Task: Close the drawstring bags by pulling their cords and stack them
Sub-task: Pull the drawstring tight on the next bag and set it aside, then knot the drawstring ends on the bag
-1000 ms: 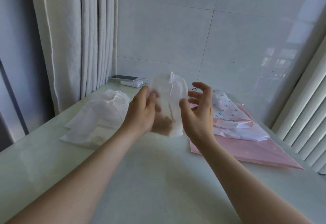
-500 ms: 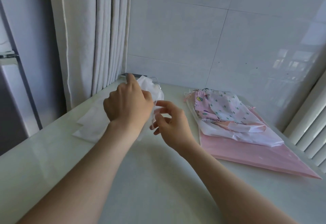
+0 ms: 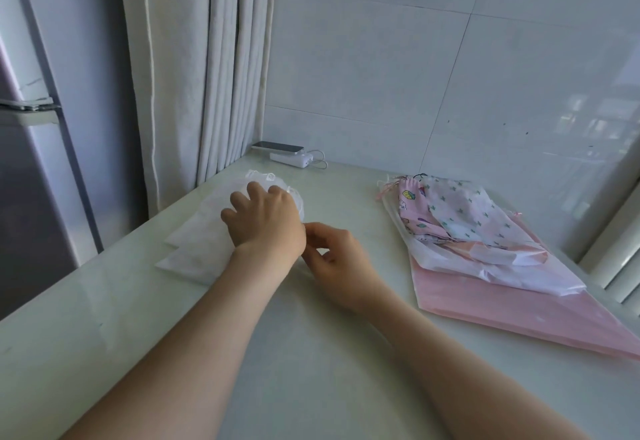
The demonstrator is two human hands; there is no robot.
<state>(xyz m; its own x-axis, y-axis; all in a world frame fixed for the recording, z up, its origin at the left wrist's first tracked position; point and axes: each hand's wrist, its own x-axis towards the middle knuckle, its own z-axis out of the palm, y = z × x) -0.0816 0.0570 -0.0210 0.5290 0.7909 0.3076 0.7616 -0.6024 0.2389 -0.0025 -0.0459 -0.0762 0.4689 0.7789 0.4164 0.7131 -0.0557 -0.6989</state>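
Stack of sheer white gauze drawstring bags (image 3: 197,245) lay flat, gathered tops puckered, on pale tabletop (image 3: 311,353). Left hand (image 3: 266,221) pressed it, fingers spread; right hand (image 3: 336,259) curled, grip indeterminable.

1. Two bare forearms reach in over the tabletop (image 3: 311,387); no sleeves show anywhere along them.
2. The left hand (image 3: 266,221) and right hand (image 3: 337,259) wear no gloves.
3. No rings, watch or bracelet show on the fingers or wrists.
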